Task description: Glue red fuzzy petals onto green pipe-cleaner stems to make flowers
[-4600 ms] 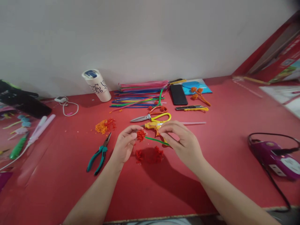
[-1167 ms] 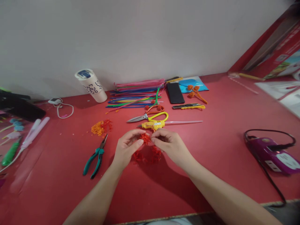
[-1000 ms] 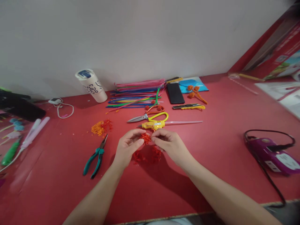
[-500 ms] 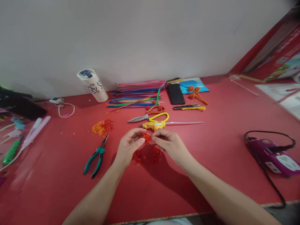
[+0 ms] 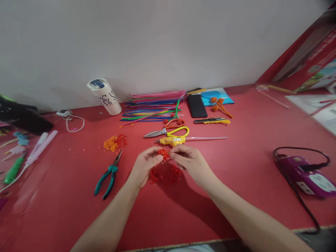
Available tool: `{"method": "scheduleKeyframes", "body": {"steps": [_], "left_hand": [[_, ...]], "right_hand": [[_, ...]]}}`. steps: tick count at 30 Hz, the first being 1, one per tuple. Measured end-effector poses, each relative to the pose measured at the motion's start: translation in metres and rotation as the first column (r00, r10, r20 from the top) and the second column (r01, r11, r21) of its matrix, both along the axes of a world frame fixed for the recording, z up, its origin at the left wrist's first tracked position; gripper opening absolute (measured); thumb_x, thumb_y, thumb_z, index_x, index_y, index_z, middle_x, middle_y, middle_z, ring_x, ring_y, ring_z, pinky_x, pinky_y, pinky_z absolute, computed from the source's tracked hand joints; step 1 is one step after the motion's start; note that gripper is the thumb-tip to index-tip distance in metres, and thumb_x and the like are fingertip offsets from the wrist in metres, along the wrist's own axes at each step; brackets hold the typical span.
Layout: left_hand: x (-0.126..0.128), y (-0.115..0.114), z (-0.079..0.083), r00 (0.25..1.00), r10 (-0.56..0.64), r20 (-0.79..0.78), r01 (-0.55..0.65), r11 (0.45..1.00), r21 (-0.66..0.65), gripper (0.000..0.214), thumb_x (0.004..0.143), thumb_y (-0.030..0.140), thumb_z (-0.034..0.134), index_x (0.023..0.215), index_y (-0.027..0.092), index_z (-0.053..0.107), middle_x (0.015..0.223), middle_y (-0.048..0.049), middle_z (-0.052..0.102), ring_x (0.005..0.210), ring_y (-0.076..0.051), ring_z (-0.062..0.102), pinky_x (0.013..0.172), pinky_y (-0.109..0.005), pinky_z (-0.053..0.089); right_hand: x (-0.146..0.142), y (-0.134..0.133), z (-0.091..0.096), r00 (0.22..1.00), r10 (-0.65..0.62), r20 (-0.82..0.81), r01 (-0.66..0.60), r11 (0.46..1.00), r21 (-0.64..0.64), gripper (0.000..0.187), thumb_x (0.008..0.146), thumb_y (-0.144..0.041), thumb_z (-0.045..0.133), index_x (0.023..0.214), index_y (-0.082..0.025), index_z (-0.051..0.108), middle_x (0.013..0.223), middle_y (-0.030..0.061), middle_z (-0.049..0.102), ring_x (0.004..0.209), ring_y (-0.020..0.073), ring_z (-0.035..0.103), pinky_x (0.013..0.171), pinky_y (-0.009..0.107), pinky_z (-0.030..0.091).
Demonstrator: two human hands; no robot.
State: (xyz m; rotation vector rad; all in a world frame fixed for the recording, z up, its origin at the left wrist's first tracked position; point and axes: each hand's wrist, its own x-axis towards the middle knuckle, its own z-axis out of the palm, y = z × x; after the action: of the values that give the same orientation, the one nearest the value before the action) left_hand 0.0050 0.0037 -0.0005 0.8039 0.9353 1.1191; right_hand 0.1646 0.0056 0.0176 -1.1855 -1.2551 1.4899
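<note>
Between my two hands is a small spiky red tuft [image 5: 163,154], like a fluffy flower head. My left hand [image 5: 145,162] pinches it from the left between thumb and fingers. From the right, my right hand [image 5: 190,161] closes thumb and forefinger at the tuft's edge; whether it grips the tuft or a tiny bit of it is too small to tell. More red scraps [image 5: 175,173] lie on the table under the hands. Just beyond them are a yellow glue gun [image 5: 172,140] with a clear stick and scissors [image 5: 166,132] with red and yellow handles.
Teal-handled pliers [image 5: 109,176] and orange-red clippings [image 5: 114,142] lie left. Pipe cleaners [image 5: 154,105], a phone [image 5: 197,105], a cutter [image 5: 212,120] and a white tumbler [image 5: 104,96] are along the wall. A purple power strip [image 5: 307,175] with a black cord sits right.
Both hands stay almost in place around the red tuft, which has turned slightly in the fingers. The rest of the table looks the same.
</note>
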Motion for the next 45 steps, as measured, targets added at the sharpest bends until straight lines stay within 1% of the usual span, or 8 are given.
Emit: {"method": "scheduleKeyframes", "body": {"steps": [8, 14, 26, 30, 33, 35, 38, 45], "left_hand": [[0.0, -0.001, 0.005, 0.998, -0.037, 0.056, 0.042, 0.995, -0.093, 0.031, 0.054, 0.029, 0.082, 0.079, 0.015, 0.071, 0.072, -0.0025, 0.07, 0.063, -0.012, 0.063, 0.065, -0.023, 0.048], [0.0, 0.001, 0.008, 0.997, -0.058, 0.05, 0.062, 0.996, -0.068, 0.031, 0.053, 0.029, 0.083, 0.078, 0.014, 0.071, 0.07, -0.0028, 0.069, 0.062, -0.012, 0.061, 0.064, -0.023, 0.047], [-0.001, -0.001, 0.006, 0.997, -0.06, 0.051, 0.063, 0.996, -0.059, 0.031, 0.057, 0.029, 0.081, 0.081, 0.015, 0.068, 0.072, -0.0022, 0.07, 0.062, -0.012, 0.063, 0.064, -0.023, 0.049], [-0.002, 0.0, 0.004, 0.996, -0.073, 0.051, 0.075, 0.996, -0.042, 0.025, 0.065, 0.028, 0.076, 0.084, 0.014, 0.067, 0.075, -0.005, 0.072, 0.065, -0.015, 0.067, 0.067, -0.025, 0.051], [-0.004, 0.002, 0.004, 0.998, -0.044, 0.054, 0.048, 0.996, -0.073, 0.025, 0.068, 0.03, 0.073, 0.087, 0.014, 0.065, 0.076, -0.0054, 0.073, 0.063, -0.016, 0.068, 0.061, -0.024, 0.052], [-0.004, 0.003, 0.004, 0.999, 0.006, 0.051, -0.001, 0.995, -0.097, 0.026, 0.068, 0.031, 0.072, 0.087, 0.016, 0.062, 0.079, -0.0054, 0.073, 0.063, -0.017, 0.069, 0.055, -0.024, 0.052], [-0.004, 0.004, 0.003, 0.998, 0.049, 0.049, -0.045, 0.995, -0.088, 0.028, 0.068, 0.031, 0.072, 0.088, 0.016, 0.061, 0.085, -0.0057, 0.073, 0.066, -0.019, 0.07, 0.052, -0.024, 0.053], [0.0, 0.0, 0.006, 0.996, 0.092, 0.002, -0.092, 0.994, -0.056, 0.03, 0.07, 0.03, 0.072, 0.095, 0.016, 0.061, 0.095, -0.007, 0.072, 0.074, -0.019, 0.07, 0.054, -0.025, 0.056]], "right_hand": [[0.0, 0.0, -0.001, 0.999, 0.019, 0.038, -0.019, 1.0, 0.009, 0.012, 0.072, -0.029, 0.058, 0.071, -0.017, 0.059, 0.057, -0.0055, 0.048, 0.044, 0.0059, 0.036, 0.042, 0.021, 0.026], [0.001, -0.001, 0.001, 0.999, 0.021, 0.036, -0.021, 1.0, 0.013, 0.011, 0.072, -0.028, 0.057, 0.071, -0.017, 0.058, 0.057, -0.0058, 0.047, 0.044, 0.0054, 0.035, 0.042, 0.02, 0.026], [0.001, 0.001, 0.0, 0.999, 0.017, 0.048, -0.018, 0.999, 0.029, 0.012, 0.071, -0.029, 0.057, 0.07, -0.017, 0.059, 0.056, -0.0054, 0.049, 0.045, 0.0058, 0.035, 0.042, 0.02, 0.026], [0.002, 0.002, 0.001, 0.998, 0.015, 0.064, -0.018, 0.999, 0.045, 0.015, 0.074, -0.032, 0.056, 0.071, -0.017, 0.06, 0.056, -0.0041, 0.051, 0.045, 0.0068, 0.037, 0.042, 0.021, 0.027], [0.004, 0.005, 0.001, 0.989, -0.057, 0.14, 0.039, 0.991, 0.127, 0.019, 0.077, -0.034, 0.055, 0.072, -0.018, 0.061, 0.059, -0.0021, 0.053, 0.046, 0.0086, 0.04, 0.044, 0.022, 0.032], [0.005, 0.006, 0.0, 0.959, -0.141, 0.247, 0.07, 0.958, 0.277, 0.015, 0.079, -0.031, 0.055, 0.072, -0.018, 0.062, 0.063, -0.0004, 0.054, 0.051, 0.0106, 0.045, 0.049, 0.024, 0.037], [0.003, 0.003, -0.005, 0.899, -0.178, 0.4, -0.045, 0.87, 0.491, 0.009, 0.08, -0.025, 0.056, 0.081, -0.02, 0.064, 0.078, 0.0033, 0.06, 0.067, 0.0147, 0.054, 0.06, 0.026, 0.043], [-0.007, -0.006, -0.014, 0.686, -0.278, 0.672, -0.339, 0.696, 0.633, 0.02, 0.089, -0.018, 0.044, 0.082, -0.018, 0.064, 0.086, 0.0083, 0.063, 0.077, 0.0178, 0.058, 0.066, 0.027, 0.045]]}}
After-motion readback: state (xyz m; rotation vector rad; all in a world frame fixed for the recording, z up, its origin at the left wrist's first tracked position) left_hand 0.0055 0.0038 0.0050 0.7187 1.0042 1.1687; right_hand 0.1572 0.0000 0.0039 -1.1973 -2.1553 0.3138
